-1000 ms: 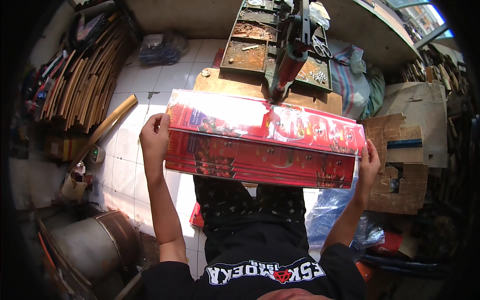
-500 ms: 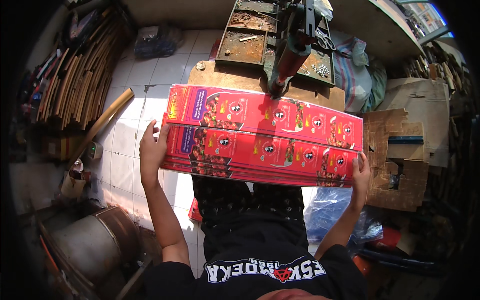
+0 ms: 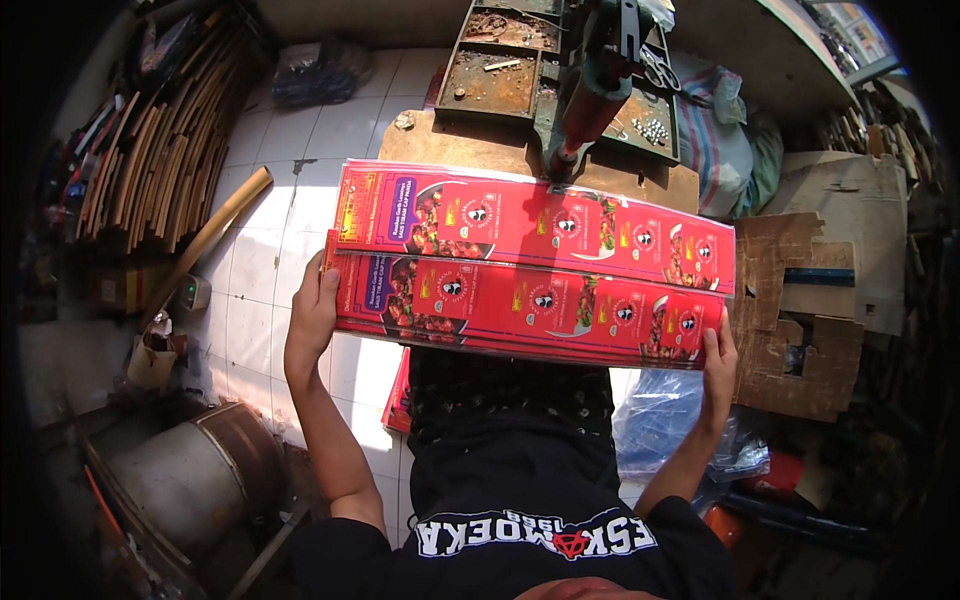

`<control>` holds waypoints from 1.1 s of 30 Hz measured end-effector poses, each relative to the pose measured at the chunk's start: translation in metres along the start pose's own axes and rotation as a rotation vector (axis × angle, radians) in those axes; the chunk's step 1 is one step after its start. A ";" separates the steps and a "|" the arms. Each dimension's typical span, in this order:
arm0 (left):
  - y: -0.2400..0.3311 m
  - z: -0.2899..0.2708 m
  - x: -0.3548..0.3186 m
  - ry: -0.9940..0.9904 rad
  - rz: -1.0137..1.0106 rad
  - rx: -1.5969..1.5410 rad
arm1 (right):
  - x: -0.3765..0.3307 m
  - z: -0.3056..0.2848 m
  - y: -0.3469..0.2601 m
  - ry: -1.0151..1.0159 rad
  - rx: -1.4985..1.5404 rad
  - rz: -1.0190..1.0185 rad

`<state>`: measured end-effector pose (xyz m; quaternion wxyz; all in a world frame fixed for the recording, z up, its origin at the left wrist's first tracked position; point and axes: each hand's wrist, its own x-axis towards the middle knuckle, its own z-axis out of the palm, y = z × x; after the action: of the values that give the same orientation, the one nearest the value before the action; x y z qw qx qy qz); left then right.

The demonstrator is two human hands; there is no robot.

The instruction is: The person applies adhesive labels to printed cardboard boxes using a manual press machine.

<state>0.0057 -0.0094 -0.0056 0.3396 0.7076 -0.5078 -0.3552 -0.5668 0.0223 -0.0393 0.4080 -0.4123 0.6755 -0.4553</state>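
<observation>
Both my hands grip a near stack of red printed cardboard sheets [image 3: 490, 305] by its short ends. My left hand [image 3: 312, 318] wraps the left end, thumb on top. At the right end, my right hand [image 3: 719, 365] has its thumb over the top face and fingers round the edge. Beyond it lies a second, matching stack of red printed sheets [image 3: 640, 235], over the wooden board [image 3: 455, 140] and touching or overlapped by the near one. A dark press-like machine [image 3: 590, 115] with a red-brown cylinder stands over the far stack's back edge. My fingertips under the sheets are hidden.
Metal compartment trays [image 3: 487, 85] with small hardware flank the machine. Flat cardboard piles [image 3: 165, 160] lean at the left, near a cardboard tube [image 3: 225, 215]. Torn brown cardboard [image 3: 800, 345] and clear plastic sheeting [image 3: 660, 425] lie at the right. A metal drum [image 3: 190, 465] stands lower left.
The near stack's front edge, with several layers showing before, now looks more even. Both hands keep their hold. The whole view has shifted slightly.
</observation>
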 end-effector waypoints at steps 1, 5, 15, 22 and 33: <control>-0.002 -0.001 -0.002 0.001 0.002 0.005 | -0.001 -0.002 0.001 -0.012 0.007 0.006; -0.003 -0.001 -0.011 -0.010 0.050 -0.015 | -0.007 -0.006 -0.001 -0.051 0.044 0.020; 0.023 0.004 0.006 0.177 0.303 0.348 | 0.016 -0.017 0.013 0.115 -0.184 -0.134; 0.036 0.006 0.019 0.156 0.335 0.340 | 0.041 -0.002 -0.030 0.048 -0.317 -0.134; 0.037 0.013 0.027 0.294 0.267 0.312 | 0.053 -0.008 -0.019 0.063 -0.164 -0.095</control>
<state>-0.0164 -0.0465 0.0151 0.3405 0.7223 -0.5904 -0.1178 -0.5882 -0.0292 -0.0285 0.3294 -0.4615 0.7025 -0.4302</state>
